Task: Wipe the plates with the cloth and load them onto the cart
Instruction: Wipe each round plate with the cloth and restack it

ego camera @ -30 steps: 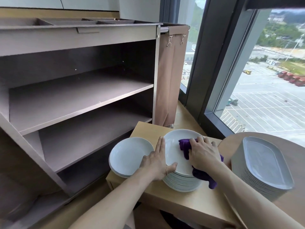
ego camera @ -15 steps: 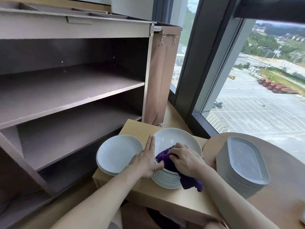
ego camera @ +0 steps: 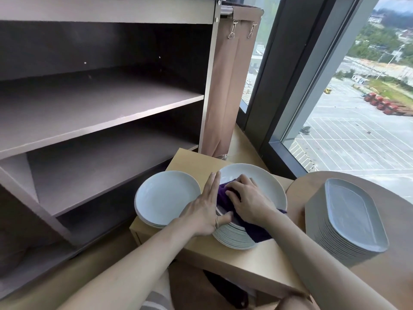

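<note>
Cart (ego camera: 107,113) of grey shelves fills the left of the room, its shelves bare, a tan bag (ego camera: 232,86) clipped to its right end. Beside it a low wooden table (ego camera: 257,262) carries two stacks of round plates. A round table (ego camera: 397,276) to the right holds a tall stack of oblong platters (ego camera: 348,220).

The taller plate stack (ego camera: 252,193) sits near the table's front edge, its rim close to overhanging. The shorter stack (ego camera: 166,198) lies just left, touching or nearly so.

The right hand (ego camera: 250,202) presses the purple cloth (ego camera: 225,198) onto the top plate, fingers curled closed over it. The left hand (ego camera: 204,211) lies open and flat, bracing the stack's left rim.

A hard wipe toward the front edge could probably slide the stack off. The cloth's tail hangs over the front rim and could drag a plate.
</note>
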Demonstrator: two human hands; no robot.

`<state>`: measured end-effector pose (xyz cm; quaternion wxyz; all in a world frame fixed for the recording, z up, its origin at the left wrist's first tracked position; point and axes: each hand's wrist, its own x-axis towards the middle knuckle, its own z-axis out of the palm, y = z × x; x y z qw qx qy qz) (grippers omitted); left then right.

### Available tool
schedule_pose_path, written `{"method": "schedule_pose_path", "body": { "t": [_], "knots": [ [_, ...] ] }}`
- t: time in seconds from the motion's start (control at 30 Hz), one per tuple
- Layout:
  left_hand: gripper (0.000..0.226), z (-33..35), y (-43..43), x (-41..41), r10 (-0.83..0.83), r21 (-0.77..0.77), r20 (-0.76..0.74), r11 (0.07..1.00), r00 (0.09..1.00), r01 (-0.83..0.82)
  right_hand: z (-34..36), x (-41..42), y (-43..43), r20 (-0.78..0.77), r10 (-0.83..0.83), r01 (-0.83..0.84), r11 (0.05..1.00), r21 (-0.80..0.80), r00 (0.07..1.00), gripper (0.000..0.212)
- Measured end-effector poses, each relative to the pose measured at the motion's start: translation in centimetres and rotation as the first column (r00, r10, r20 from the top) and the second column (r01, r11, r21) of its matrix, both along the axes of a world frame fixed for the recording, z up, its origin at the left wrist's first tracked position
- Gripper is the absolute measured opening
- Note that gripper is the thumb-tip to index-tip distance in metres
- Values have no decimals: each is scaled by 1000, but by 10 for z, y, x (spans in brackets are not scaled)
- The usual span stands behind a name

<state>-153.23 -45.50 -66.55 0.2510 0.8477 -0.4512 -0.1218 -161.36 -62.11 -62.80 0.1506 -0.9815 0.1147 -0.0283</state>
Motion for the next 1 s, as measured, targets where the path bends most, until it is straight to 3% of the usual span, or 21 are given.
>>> {"method": "schedule_pose_path", "body": {
  "t": [0.3, 0.5, 0.7, 1.0],
  "knots": [
    [106, 11, -2, -3, 43, 150, 64, 987, 997, -53, -3, 23, -29, 29, -139, 141, 954, -266, 990, 37],
    [108, 18, -4, -6, 71, 243, 104, 965, 992, -94, 5, 2, -47, -24, -195, 177, 930, -321, 981, 42],
    [108, 17, -5, -6, 85, 238, 78, 966, 993, -102, 21, -22, -43, -121, -162, 129, 962, -241, 979, 34],
    [112, 9, -3, 1, 20, 168, -49, 986, 999, -12, 18, -40, -8, -81, -5, 0, 998, -66, 997, 32]
  ]
}}
